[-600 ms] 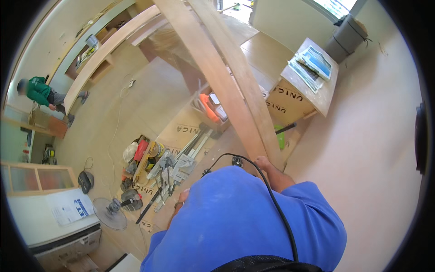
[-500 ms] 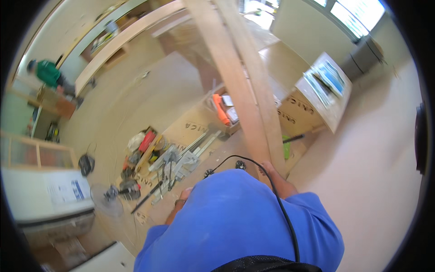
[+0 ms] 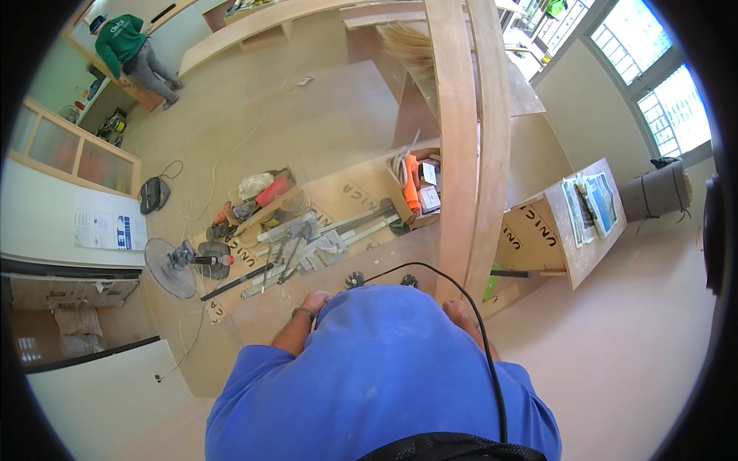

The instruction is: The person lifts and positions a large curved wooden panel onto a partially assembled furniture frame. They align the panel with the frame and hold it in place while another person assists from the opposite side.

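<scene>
My left hand (image 3: 317, 300), with a dark band at its wrist, is at the left edge of my blue shirt, which hides its fingers. It is nearest to a pile of metal strips (image 3: 330, 250) on the floor. On the other side, my right hand (image 3: 457, 310) is beside the near end of a long wooden plank (image 3: 459, 154). Whether it touches the plank I cannot make out, and its fingers are mostly hidden. A second plank (image 3: 492, 154) runs alongside the first, and both stretch away from me.
A box of tools (image 3: 415, 184) with an orange item stands left of the planks. Nearby are a fan (image 3: 171, 267) and a tray of odds and ends (image 3: 261, 196). Newspapers lie on a wooden box (image 3: 607, 238) at right. Far left, a person in green (image 3: 127, 46) stands.
My view has turned, so the room has shifted and looks sharper. My left hand shows more beside the shirt, and my right hand sits slightly lower. The person in green looks more upright.
</scene>
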`<state>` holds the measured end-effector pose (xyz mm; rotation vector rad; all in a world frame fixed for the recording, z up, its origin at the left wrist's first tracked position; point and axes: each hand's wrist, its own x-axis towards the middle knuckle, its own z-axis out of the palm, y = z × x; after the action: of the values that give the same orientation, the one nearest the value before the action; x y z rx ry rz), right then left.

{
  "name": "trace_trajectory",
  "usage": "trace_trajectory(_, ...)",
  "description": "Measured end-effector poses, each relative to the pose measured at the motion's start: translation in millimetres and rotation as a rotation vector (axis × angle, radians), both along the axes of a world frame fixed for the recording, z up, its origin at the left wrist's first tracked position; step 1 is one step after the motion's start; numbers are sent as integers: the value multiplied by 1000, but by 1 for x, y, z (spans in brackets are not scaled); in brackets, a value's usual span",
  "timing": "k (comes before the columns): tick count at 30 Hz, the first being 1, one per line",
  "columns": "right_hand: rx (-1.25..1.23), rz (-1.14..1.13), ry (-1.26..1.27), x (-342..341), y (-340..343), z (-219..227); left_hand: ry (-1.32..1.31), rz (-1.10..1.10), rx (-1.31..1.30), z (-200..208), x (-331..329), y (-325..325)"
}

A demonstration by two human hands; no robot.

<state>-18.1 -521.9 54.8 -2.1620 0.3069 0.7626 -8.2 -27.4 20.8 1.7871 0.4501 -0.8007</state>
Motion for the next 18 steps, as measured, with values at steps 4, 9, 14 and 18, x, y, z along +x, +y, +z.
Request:
trace_trajectory(4,269,-560,403,13,4,7,-317,-407,242,33,-7,-7)
trace_trajectory(9,222,-471,304,22,-1,-2,-324,-682,361,5,-6,-2)
trace_trajectory(14,135,-334,210,41,18,27,-424,-597,433,-43,-13,31)
trace_trajectory(18,-111,128,54,17,-21,-65,-123,-620,342,20,30,-12)
